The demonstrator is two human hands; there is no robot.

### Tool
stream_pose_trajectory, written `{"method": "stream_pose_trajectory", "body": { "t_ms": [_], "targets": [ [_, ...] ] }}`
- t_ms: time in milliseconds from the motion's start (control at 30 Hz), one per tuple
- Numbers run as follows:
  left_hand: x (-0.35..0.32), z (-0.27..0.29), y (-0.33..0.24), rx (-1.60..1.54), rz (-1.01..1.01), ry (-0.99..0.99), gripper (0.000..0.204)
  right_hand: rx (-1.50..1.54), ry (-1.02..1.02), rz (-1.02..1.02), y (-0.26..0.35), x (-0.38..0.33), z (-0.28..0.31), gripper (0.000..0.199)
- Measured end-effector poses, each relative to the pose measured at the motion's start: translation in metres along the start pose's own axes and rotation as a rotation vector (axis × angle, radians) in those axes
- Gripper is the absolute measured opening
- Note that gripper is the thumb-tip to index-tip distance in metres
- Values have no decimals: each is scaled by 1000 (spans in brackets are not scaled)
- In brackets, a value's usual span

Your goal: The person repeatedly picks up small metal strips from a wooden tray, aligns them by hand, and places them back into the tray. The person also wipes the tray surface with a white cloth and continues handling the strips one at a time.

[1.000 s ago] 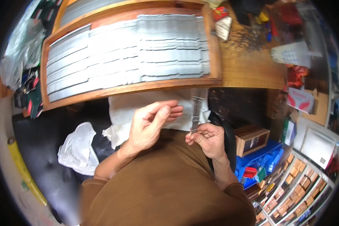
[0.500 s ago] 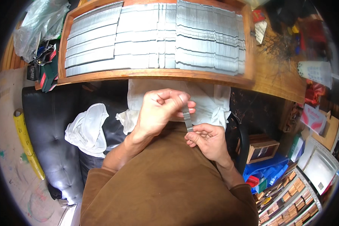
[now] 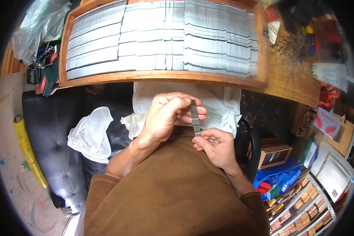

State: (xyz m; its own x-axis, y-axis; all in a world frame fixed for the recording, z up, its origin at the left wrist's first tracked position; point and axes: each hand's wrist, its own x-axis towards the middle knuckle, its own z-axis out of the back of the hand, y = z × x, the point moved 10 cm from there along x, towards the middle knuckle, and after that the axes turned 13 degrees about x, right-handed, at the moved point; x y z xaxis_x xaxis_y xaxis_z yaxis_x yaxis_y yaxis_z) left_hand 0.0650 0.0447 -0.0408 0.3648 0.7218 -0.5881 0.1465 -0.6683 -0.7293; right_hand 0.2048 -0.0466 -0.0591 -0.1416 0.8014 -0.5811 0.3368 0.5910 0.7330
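A narrow grey strip (image 3: 195,118), metal-looking and banded like a row of thin pieces, stands between my hands in front of my brown shirt. My left hand (image 3: 163,116) is closed on its upper end, thumb against the side and fingertips behind it. At the lower end, my right hand (image 3: 217,147) pinches it between thumb and curled fingers. Whether the strip is one piece or several pressed together, I cannot tell. Beyond my hands lies a wooden tray (image 3: 157,75) filled with tightly packed rows of thin silvery metal pieces.
White cloth (image 3: 145,92) hangs below the tray. Another crumpled white cloth (image 3: 91,135) lies on a black tufted seat (image 3: 53,137) at left. A plastic cup (image 3: 329,74) stands on the wooden table at right. Lower right holds a small wooden box (image 3: 273,153) and a rack (image 3: 303,200) of small pieces.
My left thumb has drawn back to the left, and more of the strip's upper part shows. The right hand keeps its pinch, shifted only slightly.
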Motion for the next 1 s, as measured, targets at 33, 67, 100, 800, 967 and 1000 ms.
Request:
{"method": "stream_pose_trajectory", "body": {
  "t_ms": [33, 67, 100, 800, 967, 1000],
  "targets": [
    [0, 0, 0, -29, -3, 21, 31, -23, -18, 22, 1, -1, 2, 15],
    [0, 1, 1, -1, 5, -1, 31, -45, -36, 41, 3, 0, 3, 15],
    [0, 0, 3, 26, 14, -22, 31, -94, -40, 65, 5, 0, 2, 14],
    [2, 1, -3, 63, 16, -62, 21, 28, 4, -23, -3, 0, -8, 15],
    [0, -9, 0, 204, 48, 12, 17, 135, 108, -116, -4, 3, -21, 16],
    [0, -8, 2, 210, 78, 21, 17, 137, 107, -117, -4, 4, -22, 16]
  ]
}}
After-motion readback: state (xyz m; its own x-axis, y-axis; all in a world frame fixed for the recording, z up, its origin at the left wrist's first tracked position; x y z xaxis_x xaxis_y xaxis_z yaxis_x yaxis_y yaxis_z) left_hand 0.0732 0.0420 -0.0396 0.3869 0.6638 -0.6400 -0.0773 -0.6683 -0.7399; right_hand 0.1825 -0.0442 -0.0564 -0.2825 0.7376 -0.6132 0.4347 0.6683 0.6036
